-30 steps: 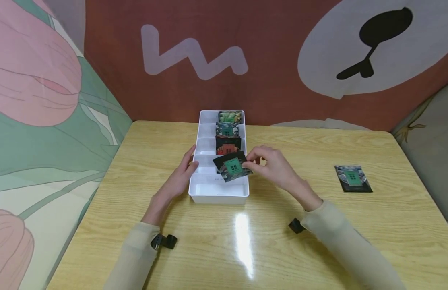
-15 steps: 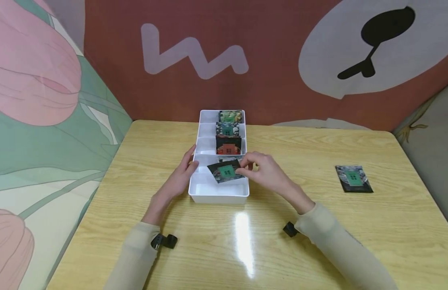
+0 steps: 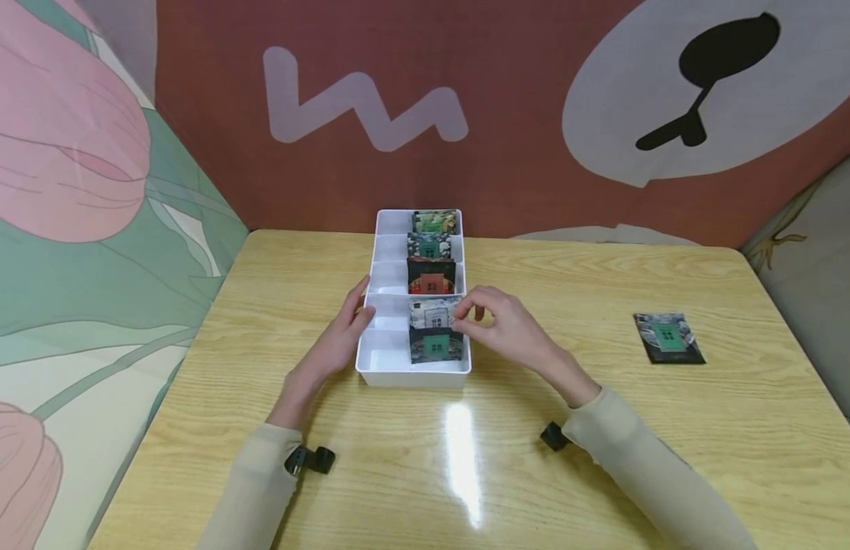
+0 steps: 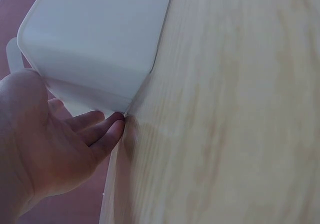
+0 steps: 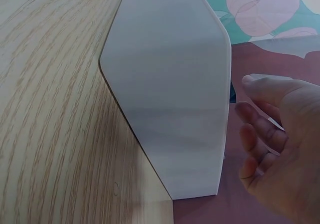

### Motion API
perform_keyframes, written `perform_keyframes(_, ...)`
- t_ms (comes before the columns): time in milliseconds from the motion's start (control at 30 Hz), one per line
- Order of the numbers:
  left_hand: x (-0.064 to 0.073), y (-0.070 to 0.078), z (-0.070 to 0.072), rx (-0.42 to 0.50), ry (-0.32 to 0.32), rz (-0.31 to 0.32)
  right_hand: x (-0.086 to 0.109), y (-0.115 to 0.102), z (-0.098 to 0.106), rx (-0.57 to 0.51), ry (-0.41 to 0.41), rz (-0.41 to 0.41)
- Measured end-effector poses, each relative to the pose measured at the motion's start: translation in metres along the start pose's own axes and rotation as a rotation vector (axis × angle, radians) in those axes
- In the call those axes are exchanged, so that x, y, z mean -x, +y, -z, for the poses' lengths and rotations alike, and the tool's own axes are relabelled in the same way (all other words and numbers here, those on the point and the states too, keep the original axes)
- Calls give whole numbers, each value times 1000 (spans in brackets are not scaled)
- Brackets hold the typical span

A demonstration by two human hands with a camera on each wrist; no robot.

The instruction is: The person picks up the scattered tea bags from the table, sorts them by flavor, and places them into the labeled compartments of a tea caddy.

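Observation:
My left hand (image 3: 338, 336) holds the left side of a white divided box (image 3: 414, 377), thumb over the rim and fingers against the outer wall (image 4: 100, 59). A dark sachet with a green square (image 3: 436, 347) leans in the nearest compartment. Just above the box's right rim is my right hand (image 3: 503, 325), its thumb and forefinger by that sachet's upper right corner. In the right wrist view the thumb and loosely bent fingers (image 5: 255, 129) stand apart, with a dark corner showing beyond the rim. Behind it sits a grey-white sachet (image 3: 431, 313).
Farther back in the box stand a black-and-red sachet (image 3: 431, 279), a green-labelled one (image 3: 429, 246) and yellow-green ones (image 3: 434, 221). Another green-labelled sachet (image 3: 668, 338) lies on the wooden table (image 3: 569, 473) to the right. A patterned cloth hangs behind.
The sachet held tilted over the box has come down into the nearest compartment, and my right thumb and forefinger have let it go. My left hand stays at the box.

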State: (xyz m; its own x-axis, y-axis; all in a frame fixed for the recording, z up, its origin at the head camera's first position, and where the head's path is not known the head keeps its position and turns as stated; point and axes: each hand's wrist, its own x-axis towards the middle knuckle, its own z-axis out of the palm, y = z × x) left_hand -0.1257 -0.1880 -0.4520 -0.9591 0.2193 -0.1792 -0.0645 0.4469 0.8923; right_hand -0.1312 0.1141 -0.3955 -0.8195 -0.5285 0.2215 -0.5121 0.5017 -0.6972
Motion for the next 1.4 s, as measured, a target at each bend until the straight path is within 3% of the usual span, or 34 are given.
perform_keyframes(533,1,2,0,-20,10,24,6,3,10,16,-19,-41)
perform_keyframes(800,0,1,0,-16,9,14,9,9,16,42,14,-45)
perform_keyframes(1067,0,0,-1,-16,6,22,15,19,28,87,36,-54)
perform_keyframes(1400,0,2,-1,-4,3,23,27,43,42,162,22,-142)
